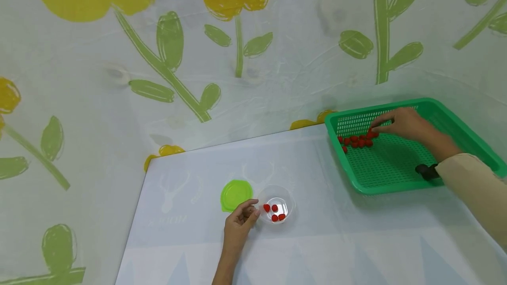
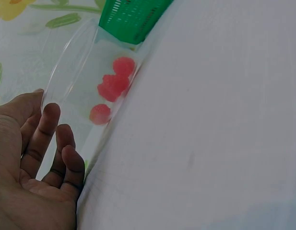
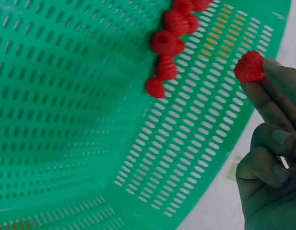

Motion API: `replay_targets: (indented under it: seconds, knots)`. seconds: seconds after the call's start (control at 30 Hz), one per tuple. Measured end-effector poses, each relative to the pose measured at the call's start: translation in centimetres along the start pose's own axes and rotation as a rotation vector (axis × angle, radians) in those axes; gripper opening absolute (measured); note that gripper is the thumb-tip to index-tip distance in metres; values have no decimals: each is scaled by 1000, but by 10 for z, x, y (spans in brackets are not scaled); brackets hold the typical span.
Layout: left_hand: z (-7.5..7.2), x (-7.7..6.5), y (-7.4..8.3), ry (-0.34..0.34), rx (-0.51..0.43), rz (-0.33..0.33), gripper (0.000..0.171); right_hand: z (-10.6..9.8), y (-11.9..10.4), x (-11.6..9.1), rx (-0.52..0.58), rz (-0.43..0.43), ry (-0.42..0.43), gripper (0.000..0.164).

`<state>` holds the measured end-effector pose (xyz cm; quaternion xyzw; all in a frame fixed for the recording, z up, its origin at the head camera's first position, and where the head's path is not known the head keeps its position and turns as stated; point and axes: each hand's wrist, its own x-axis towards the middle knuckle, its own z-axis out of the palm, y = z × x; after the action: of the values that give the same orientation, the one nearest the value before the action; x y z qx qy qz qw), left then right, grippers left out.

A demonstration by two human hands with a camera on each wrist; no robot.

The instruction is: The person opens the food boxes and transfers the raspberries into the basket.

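My right hand (image 1: 408, 123) pinches a red raspberry (image 3: 249, 66) between thumb and fingertips above the green basket (image 1: 358, 184). Its other fingers are curled in. Several more raspberries (image 1: 356, 140) lie along the basket's far left side. A round clear plastic container (image 1: 292, 208) stands upright on the table with several raspberries (image 1: 275, 208) on its bottom. At its left rim is my left hand (image 1: 237, 228), fingers loosely bent, thumb and index fingertips right at the edge. In the left wrist view the raspberries (image 2: 113, 87) show blurred through the clear wall.
A bright green lid (image 1: 236, 195) lies on the table just left of the container. Dark objects (image 1: 427, 171) sit at the basket's near right, partly hidden by the right sleeve (image 1: 471, 192). A flower-patterned sheet (image 1: 285, 69) rises behind the white table (image 1: 190, 219).
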<state>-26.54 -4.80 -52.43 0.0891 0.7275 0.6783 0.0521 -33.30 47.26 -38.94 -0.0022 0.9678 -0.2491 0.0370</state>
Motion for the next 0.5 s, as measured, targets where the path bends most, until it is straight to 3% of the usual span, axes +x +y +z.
replay_targets:
  seconds: [0.5]
  knots:
    - [0,0,-3,0,4,24,28,19,24,10,-119,-31,-96,31]
